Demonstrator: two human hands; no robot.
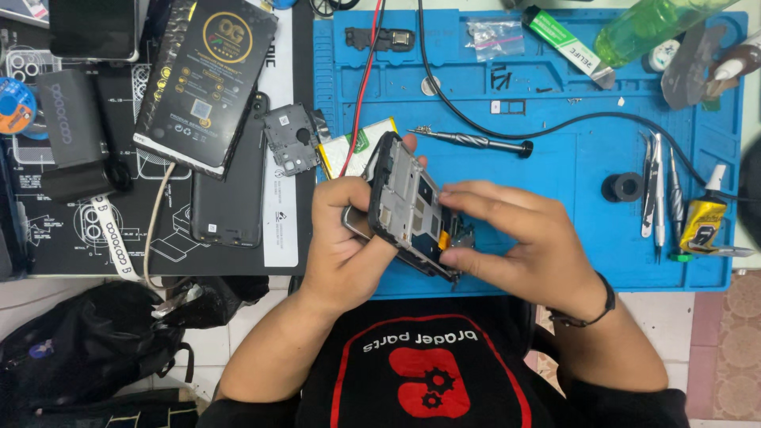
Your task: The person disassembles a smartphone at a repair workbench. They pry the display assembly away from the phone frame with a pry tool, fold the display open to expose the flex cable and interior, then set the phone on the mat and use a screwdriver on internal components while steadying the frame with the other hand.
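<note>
Opened phone frame (408, 208) tilted above blue mat's (555, 238) near edge — left hand (342, 238) clasped its side, right hand (515, 238) fingertips pinched its lower end

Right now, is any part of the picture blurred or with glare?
Head view: the phone frame and both hands are sharp; the green bottle at the top edge is soft; light is even, with little shadow on the blue mat.

One opened black smartphone frame (408, 208); one blue silicone work mat (571, 158); one black-handled steel screwdriver (476, 142); one black rear phone cover (228, 186); one black printed flat box (206, 79); one green translucent plastic bottle (646, 24); two bare hands, left (341, 246) and right (523, 238).
</note>
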